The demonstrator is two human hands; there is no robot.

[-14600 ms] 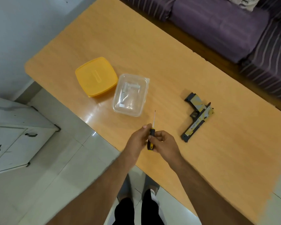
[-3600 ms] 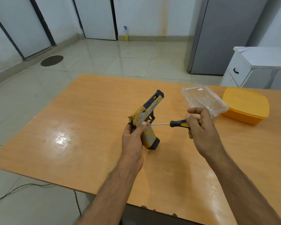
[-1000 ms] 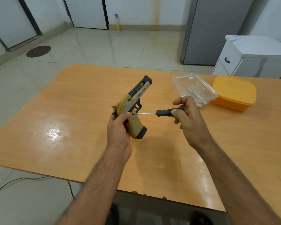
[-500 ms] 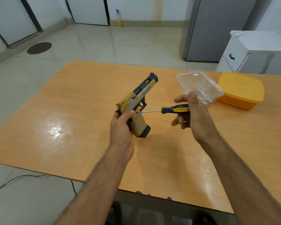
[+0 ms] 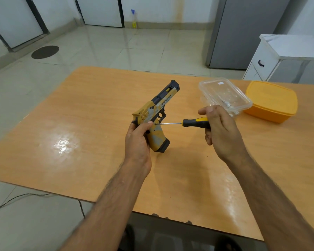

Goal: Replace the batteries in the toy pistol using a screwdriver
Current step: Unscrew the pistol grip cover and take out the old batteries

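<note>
Right hand (image 5: 219, 129) re-closed on screwdriver (image 5: 194, 122); left hand (image 5: 138, 142) still gripping toy pistol (image 5: 157, 113).

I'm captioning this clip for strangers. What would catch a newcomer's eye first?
The yellow-and-grey toy pistol, held upright over mid-table by the left hand. Next, the screwdriver in the right hand, tip at the pistol's side. Behind, right: a clear container beside a yellow box.

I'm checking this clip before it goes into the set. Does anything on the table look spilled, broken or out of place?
Nothing stands out. The left hand grips the toy pistol upright, the right hand holds the screwdriver with its tip at the grip. The clear container and yellow lid sit flat on the table.
</note>
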